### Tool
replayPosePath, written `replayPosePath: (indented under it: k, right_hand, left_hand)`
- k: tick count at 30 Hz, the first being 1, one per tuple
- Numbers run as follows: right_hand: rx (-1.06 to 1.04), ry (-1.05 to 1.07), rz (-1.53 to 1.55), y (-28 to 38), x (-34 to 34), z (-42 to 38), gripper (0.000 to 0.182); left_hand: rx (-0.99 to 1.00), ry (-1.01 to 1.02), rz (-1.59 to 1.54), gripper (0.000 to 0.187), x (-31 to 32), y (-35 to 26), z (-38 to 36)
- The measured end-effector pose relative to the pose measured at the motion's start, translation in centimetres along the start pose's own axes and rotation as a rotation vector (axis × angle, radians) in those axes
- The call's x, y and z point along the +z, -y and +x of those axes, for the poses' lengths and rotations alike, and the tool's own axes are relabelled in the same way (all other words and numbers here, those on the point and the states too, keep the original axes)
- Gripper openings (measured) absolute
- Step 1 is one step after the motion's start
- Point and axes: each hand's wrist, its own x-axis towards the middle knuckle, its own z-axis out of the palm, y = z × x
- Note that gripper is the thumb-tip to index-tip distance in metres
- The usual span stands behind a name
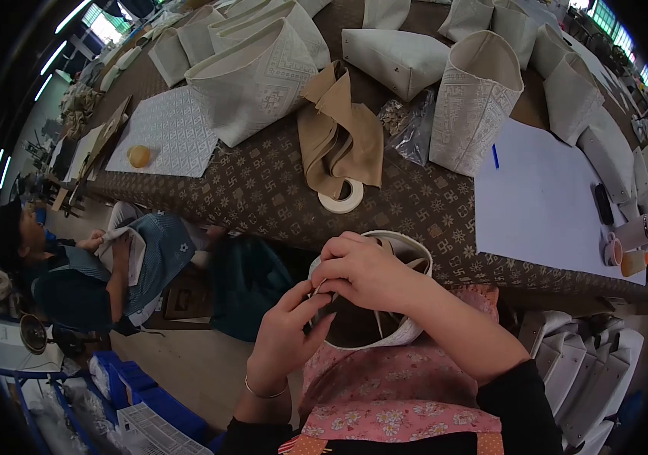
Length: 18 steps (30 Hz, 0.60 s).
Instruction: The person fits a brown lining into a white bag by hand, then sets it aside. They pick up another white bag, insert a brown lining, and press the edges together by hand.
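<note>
At the person's lap, close against the near edge of the counter [263,205], sits an open white bag [406,332]. The left hand [286,334] and right hand [362,269] meet at its left rim, fingers drawn narrow; what they pinch, I cannot tell. Fine handwork at the rim seems under way, calling for a steady bag. Beyond, patterned cover lies bare around the tape roll [339,207], bounded by tan cloth [363,144] and white paper [533,205].

Black sleeves [517,413], pink flower-print apron [407,422], orange dotted straps [489,444], thin gold-coloured bangle [263,395] on left wrist [266,378], bare hands [362,271]
</note>
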Motion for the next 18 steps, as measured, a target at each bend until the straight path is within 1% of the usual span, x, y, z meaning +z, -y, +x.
replayPosePath:
  k: [3,5,7,8,9,10,11,12,14,15,17,18]
  right_hand:
    - [-0.042,-0.019,-0.054,0.1,0.3,-0.1,0.015]
    - [-0.022,-0.027,-0.102,0.3,0.6,-0.2,0.014]
    - [-0.049,0.007,-0.099,0.6,0.6,-0.2,0.011]
    - [-0.042,0.001,-0.126,0.6,0.6,-0.2,0.011]
    - [-0.036,0.010,-0.101,0.5,0.8,-0.3,0.011]
    - [-0.030,0.020,-0.073,0.3,0.9,-0.4,0.010]
    - [-0.014,0.017,-0.050,0.1,1.0,-0.7,0.017]
    - [-0.011,0.017,-0.065,0.3,0.3,-0.9,0.017]
    - [0.007,-0.137,-0.067,1.5,-1.2,-1.5,0.034]
    - [0.008,-0.132,-0.078,2.3,-2.2,-2.0,0.034]
    - [0.183,-0.267,-0.184,3.7,-4.2,-3.5,0.054]
    - [0.182,-0.260,-0.193,3.8,-4.7,-4.5,0.054]
  left_hand:
    - [-0.005,-0.005,0.030,0.027,0.0,-0.2,0.1]
    - [0.035,-0.011,0.018,0.026,0.3,0.1,0.1]
    - [0.073,-0.014,0.011,0.025,0.5,0.4,0.1]
    - [0.052,0.005,0.018,0.025,0.4,0.4,0.0]
    - [0.028,0.024,0.026,0.024,0.4,0.4,0.1]
    - [0.045,0.023,0.013,0.024,0.3,0.2,0.2]
    - [0.034,0.007,0.004,0.024,0.2,0.0,0.3]
    - [0.021,-0.009,-0.005,0.025,0.1,-0.3,0.5]
    - [0.026,-0.016,-0.019,0.024,-0.2,-0.9,0.9]
    - [0.018,-0.021,-0.026,0.024,-0.3,-1.1,1.0]
    - [0.025,-0.040,-0.004,0.024,-0.4,-1.2,1.4]
    - [0.029,-0.057,0.028,0.024,-0.4,-1.4,1.7]
